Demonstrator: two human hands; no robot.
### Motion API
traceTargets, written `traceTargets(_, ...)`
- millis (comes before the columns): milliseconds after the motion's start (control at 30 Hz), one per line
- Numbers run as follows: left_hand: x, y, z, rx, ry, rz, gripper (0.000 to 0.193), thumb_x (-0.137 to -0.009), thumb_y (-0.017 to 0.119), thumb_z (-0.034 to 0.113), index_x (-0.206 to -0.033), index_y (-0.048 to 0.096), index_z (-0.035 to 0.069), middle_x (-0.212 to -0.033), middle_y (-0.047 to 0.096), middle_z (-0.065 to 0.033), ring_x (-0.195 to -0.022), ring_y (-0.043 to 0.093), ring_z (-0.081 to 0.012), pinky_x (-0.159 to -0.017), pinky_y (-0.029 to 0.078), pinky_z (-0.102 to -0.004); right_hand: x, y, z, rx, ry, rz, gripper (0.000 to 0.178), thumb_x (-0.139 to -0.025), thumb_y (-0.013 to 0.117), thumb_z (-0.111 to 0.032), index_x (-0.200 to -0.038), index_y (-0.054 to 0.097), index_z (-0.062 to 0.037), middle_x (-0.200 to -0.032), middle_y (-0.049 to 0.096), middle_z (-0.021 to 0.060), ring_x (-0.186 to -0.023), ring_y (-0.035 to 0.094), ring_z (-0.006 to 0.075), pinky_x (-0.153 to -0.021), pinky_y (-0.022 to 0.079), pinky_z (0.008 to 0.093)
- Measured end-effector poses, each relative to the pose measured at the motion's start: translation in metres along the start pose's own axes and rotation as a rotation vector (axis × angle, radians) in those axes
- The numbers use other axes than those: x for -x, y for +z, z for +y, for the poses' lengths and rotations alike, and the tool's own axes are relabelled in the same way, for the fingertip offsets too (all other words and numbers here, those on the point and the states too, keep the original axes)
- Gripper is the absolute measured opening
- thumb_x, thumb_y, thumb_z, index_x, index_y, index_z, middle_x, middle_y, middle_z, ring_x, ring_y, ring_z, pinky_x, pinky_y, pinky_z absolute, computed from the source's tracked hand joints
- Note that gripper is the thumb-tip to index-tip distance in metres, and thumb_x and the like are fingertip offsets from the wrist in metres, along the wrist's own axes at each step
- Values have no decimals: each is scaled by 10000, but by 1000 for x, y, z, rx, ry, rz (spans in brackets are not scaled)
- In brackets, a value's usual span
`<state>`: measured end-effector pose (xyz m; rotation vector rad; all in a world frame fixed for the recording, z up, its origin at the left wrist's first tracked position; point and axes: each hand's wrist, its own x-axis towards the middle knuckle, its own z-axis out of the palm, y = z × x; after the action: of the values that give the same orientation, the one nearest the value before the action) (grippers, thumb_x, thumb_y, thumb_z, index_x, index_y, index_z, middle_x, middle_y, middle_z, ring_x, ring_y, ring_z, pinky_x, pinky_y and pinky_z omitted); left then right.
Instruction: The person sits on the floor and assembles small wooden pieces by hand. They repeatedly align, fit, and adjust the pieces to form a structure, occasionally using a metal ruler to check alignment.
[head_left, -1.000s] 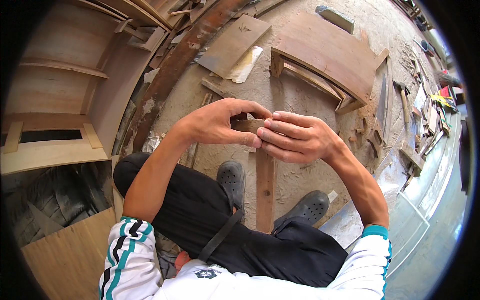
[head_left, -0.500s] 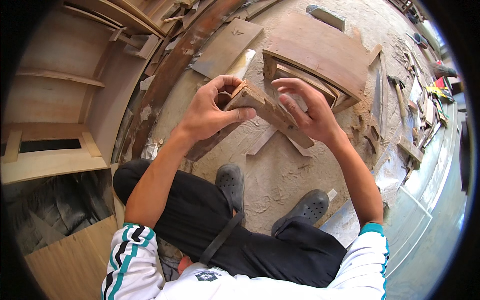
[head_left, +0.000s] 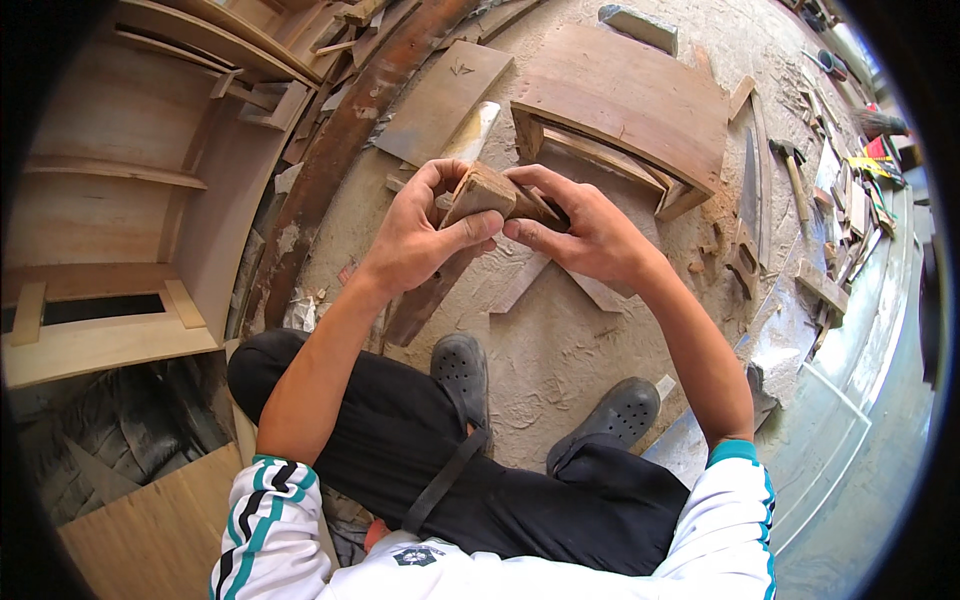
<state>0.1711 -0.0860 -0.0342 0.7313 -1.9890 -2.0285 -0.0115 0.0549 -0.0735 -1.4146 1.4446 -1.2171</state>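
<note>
Between my hands is an angled piece made of wooden boards (head_left: 484, 197) that meet at a corner, its rough end turned up toward me. My left hand (head_left: 415, 225) is closed on the corner, thumb on the near face and fingers behind. One arm of the wood slants down toward my left knee. My right hand (head_left: 595, 228) pinches the other arm close to the corner, its thumb and fingertips near those of my left hand. Part of the wood is hidden by my fingers. Below lie two loose wood strips (head_left: 592, 292) on the dusty floor.
Beyond my hands stands a low wooden box (head_left: 630, 90), with a flat board (head_left: 445, 100) at its left. A handsaw (head_left: 748, 200), a hammer (head_left: 792, 170) and scrap wood lie right. A wooden cabinet (head_left: 110, 215) and a long beam (head_left: 345, 140) are on the left.
My right hand has come in from the right and closed on the wood near the corner. The wooden piece has turned, so its right arm now points more away from me.
</note>
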Motion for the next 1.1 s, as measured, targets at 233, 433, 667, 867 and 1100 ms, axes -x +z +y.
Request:
traceTargets(233,0,2,-2,3,-20,4,564,-891,817,150,-1298,459,-7,-1168,593,-92,-950,695,-145,-751,631,-263,0,0,1,39,-28,14,407,-980,688,-194,-1339,559,-51,-1094,729,179,-973,706,251,-880,533,385)
traceTargets(433,2,2,-5,3,-42,11,571,-899,809,160,-1315,459,-15,-1152,608,-99,-903,697,-141,-720,616,-269,1,3,3,80,-6,22,405,-982,681,-194,-1340,556,-53,-1099,727,180,-979,708,271,-877,530,387)
traceTargets(667,3,5,-5,-28,-53,42,564,-919,780,178,-1339,474,-41,-1158,612,-119,-887,683,-140,-732,608,-279,0,11,10,67,-73,97,397,-970,691,-235,-1294,576,-37,-1010,734,237,-890,730,370,-773,545,425)
traceTargets(867,2,4,-12,4,-111,48,573,-913,785,195,-1335,484,-48,-1146,628,-119,-886,693,-149,-755,622,-285,2,15,10,25,26,73,396,-983,675,-249,-1305,579,-41,-993,737,234,-863,729,348,-766,544,420)
traceTargets(1100,3,8,-15,-22,-150,66,553,-909,785,190,-1323,498,-39,-1132,639,-117,-884,703,-158,-767,621,-286,7,18,14,6,102,65,413,-982,681,-263,-1313,582,-37,-982,744,223,-858,728,323,-788,545,405)
